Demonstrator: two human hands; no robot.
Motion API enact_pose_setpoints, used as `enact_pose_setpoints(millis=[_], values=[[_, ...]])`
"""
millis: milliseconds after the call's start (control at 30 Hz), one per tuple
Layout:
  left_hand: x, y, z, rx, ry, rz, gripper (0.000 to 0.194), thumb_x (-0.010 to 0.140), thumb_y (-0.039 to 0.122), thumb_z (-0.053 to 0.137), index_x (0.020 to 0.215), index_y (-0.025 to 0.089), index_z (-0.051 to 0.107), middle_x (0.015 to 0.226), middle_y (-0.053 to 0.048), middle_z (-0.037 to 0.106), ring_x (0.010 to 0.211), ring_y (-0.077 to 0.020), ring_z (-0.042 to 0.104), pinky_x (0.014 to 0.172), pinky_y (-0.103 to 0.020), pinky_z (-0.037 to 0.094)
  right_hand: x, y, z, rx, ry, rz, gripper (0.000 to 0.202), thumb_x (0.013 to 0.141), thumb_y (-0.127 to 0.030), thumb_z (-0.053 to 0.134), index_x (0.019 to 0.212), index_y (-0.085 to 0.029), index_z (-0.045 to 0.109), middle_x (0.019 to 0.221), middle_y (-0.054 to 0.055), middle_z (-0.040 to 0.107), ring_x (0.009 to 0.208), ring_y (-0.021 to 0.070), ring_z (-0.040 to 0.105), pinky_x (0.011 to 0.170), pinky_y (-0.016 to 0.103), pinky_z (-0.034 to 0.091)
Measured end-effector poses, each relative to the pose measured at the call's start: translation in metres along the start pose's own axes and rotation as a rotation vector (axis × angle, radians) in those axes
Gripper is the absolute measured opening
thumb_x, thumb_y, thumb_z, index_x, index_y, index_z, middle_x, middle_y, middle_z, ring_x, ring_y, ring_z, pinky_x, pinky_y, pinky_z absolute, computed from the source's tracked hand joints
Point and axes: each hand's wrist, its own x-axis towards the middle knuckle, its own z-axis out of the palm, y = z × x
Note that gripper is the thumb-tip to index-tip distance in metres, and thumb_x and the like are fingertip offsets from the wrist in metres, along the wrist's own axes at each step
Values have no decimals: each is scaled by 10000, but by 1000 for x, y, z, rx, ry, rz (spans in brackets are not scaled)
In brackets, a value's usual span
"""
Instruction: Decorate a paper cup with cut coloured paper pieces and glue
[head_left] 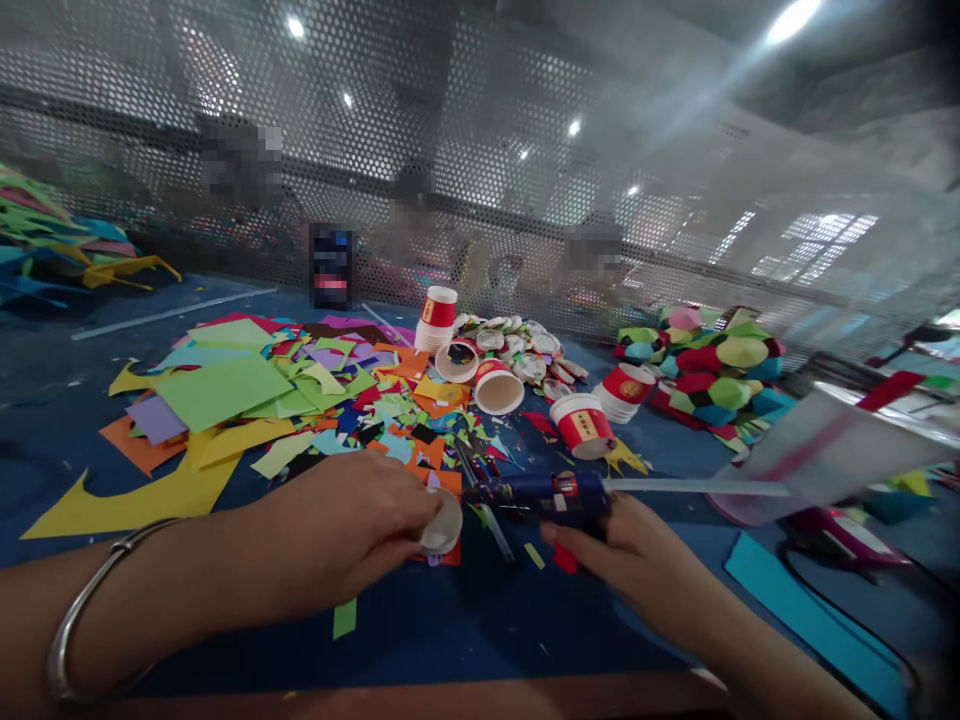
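Observation:
My left hand [375, 520] is closed, its fingers pinching a small round white paper cup piece [444, 524] low over the table. Orange paper shows just behind and below that piece. My right hand [622, 550] is wrapped around a blue hot glue gun [574, 498] with a red trigger. Its nozzle points left, close to the white piece; I cannot tell whether they touch. A long, pale glue stick [697, 487] sticks out of the gun's back end. Pens [491, 510] lie between my two hands.
Paper scraps [225, 375] cover the table's left and middle. Beyond stand red-and-white paper cups [583, 425] and a pile of cut cup pieces [517, 345]. At right are colourful paper shapes [720, 360], a translucent tub [817, 450] and a black cord [832, 605].

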Motion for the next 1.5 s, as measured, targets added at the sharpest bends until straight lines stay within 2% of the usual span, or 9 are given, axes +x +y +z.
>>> enact_pose_setpoints(millis=[67, 167, 333, 467, 600, 767, 1067, 1233, 1500], values=[[0, 0, 0, 15, -36, -14, 166, 937, 220, 523, 1022, 246, 664, 915, -45, 718, 845, -208, 663, 736, -298, 446, 5, 0, 2, -1, -12, -39, 189, 928, -364, 561, 837, -217, 637, 861, 24, 701, 792, 215, 612, 725, 315, 479], [1, 1, -1, 17, -79, -40, 189, 951, 224, 508, 1065, 254, 656, 933, -47, 719, 874, -213, 669, 757, -300, 453, 9, 0, 4, 43, -52, -38, 213, 930, -289, 537, 728, -222, 529, 717, -17, 621, 651, 156, 560, 612, 262, 439], [2, 0, 0, -9, -65, -43, 247, 950, 216, 500, 1145, 272, 641, 964, -43, 726, 871, -208, 670, 758, -302, 451, 14, -1, 3, 121, -121, -10, 224, 919, -246, 525, 698, -217, 498, 609, -48, 507, 554, 115, 489, 508, 224, 380], [4, 1, 0, -15, -68, -45, 283, 939, 188, 494, 1158, 284, 645, 971, -34, 729, 862, -199, 672, 762, -298, 455, 20, 1, -1, 141, -153, 23, 233, 903, -241, 543, 676, -211, 499, 589, -43, 504, 545, 111, 490, 501, 220, 380], [5, 2, 0, -13, -57, -64, 288, 928, 175, 508, 1152, 290, 650, 975, -24, 731, 845, -188, 673, 774, -293, 460, 25, 7, -1, 203, -190, 59, 178, 904, -261, 546, 736, -208, 524, 632, -30, 543, 568, 122, 527, 516, 223, 416], [6, 2, 1, -19, -47, -71, 258, 937, 203, 513, 1134, 283, 659, 937, -24, 732, 817, -190, 667, 762, -294, 470, 25, 12, 0, 186, -211, 37, 193, 932, -277, 523, 753, -207, 545, 661, -19, 579, 607, 135, 563, 550, 233, 437], [4, 2, 0, -23, -70, -51, 211, 960, 201, 502, 1064, 270, 672, 924, -27, 724, 846, -182, 669, 779, -280, 476, 12, 14, 2, 197, -171, 90, 241, 940, -323, 541, 730, -205, 529, 646, -33, 554, 591, 125, 524, 535, 228, 417], [1, -3, 4, 1, -38, -33, 226, 963, 241, 516, 1128, 263, 668, 955, -49, 732, 854, -197, 676, 787, -298, 477, 6, 14, 3, 164, -170, 94, 278, 940, -316, 536, 685, -206, 522, 621, -32, 545, 582, 123, 507, 532, 231, 404], [0, -6, 3, -5, -64, -22, 254, 976, 250, 507, 1183, 280, 649, 996, -46, 731, 885, -195, 669, 788, -293, 460, -8, 16, 5, 130, -137, 160, 226, 927, -347, 534, 741, -219, 545, 701, -4, 617, 656, 158, 562, 553, 251, 419]])
